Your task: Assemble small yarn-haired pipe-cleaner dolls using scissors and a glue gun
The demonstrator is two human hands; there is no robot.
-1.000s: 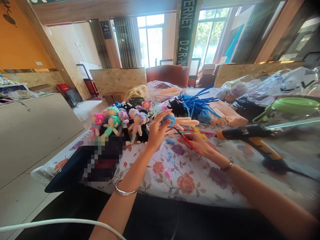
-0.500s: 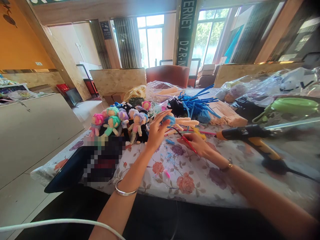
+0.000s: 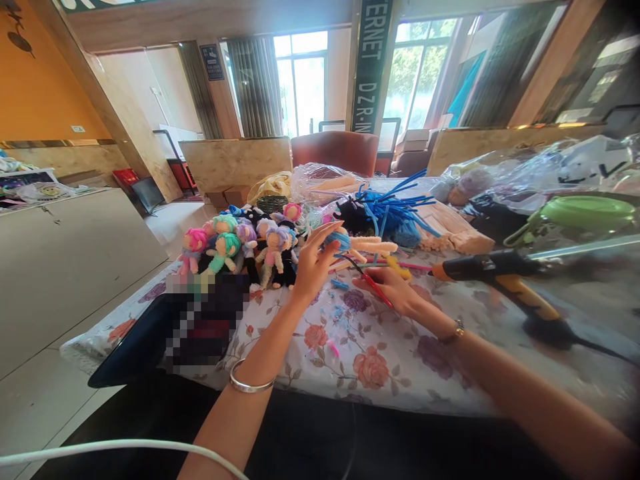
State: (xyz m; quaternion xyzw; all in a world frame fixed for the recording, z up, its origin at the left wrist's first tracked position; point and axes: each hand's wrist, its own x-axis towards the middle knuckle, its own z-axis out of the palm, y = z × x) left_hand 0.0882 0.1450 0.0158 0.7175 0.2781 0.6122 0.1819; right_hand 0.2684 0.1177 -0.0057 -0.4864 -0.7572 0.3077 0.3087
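My left hand [image 3: 315,260] is closed round the blue-haired head of a doll [image 3: 341,240], whose peach limbs stretch to the right. Red-handled scissors [image 3: 376,289] are in my right hand [image 3: 393,288], with their dark curved blades pointing up and left at the underside of the blue head. Small blue scraps [image 3: 340,284] lie on the flowered cloth below. Left of my left hand stands a group of small dolls [image 3: 227,247] with pink, green and purple hair.
A glue gun [image 3: 500,267] lies at the right, near a green container [image 3: 587,213]. Blue fuzzy sticks [image 3: 395,210] and peach material [image 3: 455,230] are behind my hands. A dark tray [image 3: 135,340] sits at the table's left edge. A white cable [image 3: 125,443] crosses at the lower left.
Hardly anything differs. The scissors and my right hand have shifted very slightly, while my left hand stays at the doll's head.
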